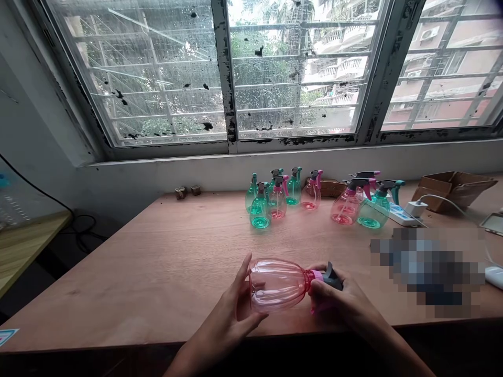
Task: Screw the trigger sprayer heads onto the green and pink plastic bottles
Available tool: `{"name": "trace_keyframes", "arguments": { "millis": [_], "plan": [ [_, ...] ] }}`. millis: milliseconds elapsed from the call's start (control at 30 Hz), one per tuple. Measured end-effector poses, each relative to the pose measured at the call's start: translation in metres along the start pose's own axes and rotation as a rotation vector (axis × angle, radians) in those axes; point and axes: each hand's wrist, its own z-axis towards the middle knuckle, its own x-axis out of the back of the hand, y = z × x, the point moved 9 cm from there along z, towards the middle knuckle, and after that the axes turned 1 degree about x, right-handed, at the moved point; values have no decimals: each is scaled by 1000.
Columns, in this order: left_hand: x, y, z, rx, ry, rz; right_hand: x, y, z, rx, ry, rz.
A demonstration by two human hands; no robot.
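Note:
A clear pink spray bottle point(277, 285) lies sideways between my two hands, just above the near part of the table. My left hand point(236, 309) cups its base, thumb below and fingers on the far side. At the neck, my right hand point(334, 293) grips the black and pink spray head, partly covering the trigger. Through the transparent wall I see no liquid. Beyond it stand several upright green and pink spray bottles, among them a green spray bottle point(260, 209) and a pink spray bottle point(346, 207).
The wooden table point(157, 272) runs back to a wall under barred windows. A power strip point(401, 213) with a white plug point(415, 208) and an open cardboard box point(451, 191) sit at the back right. A blurred patch covers the right side. Two small blocks point(181, 193) lie back left.

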Motion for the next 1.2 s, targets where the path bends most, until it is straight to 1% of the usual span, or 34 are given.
{"name": "trace_keyframes", "arguments": {
  "millis": [200, 367, 567, 667, 800, 900, 1067, 1200],
  "plan": [
    [-1, -2, -1, 35, -7, -15, 1, 3, 1, -5, -31, -33],
    [2, 6, -1, -23, 56, 18, 3, 6, 2, -13, -34, 5],
    [-2, 1, -1, 20, -9, -59, 1, 5, 2, -3, -46, 2],
    [1, 0, 0, 16, -3, -64, 1, 3, 1, -3, -39, 17],
    [0, 0, 0, 6, -21, -7, 2, 3, 2, -5, -25, 34],
    [1, 1, -1, 11, -6, 38, 1, 4, 1, -8, -36, 28],
    [0, 1, 0, 0, -6, -44, 0, 3, 0, 2, -59, -20],
    [1, 2, 0, -13, 7, 15, 1, 3, 1, -6, -32, 31]
  ]
}}
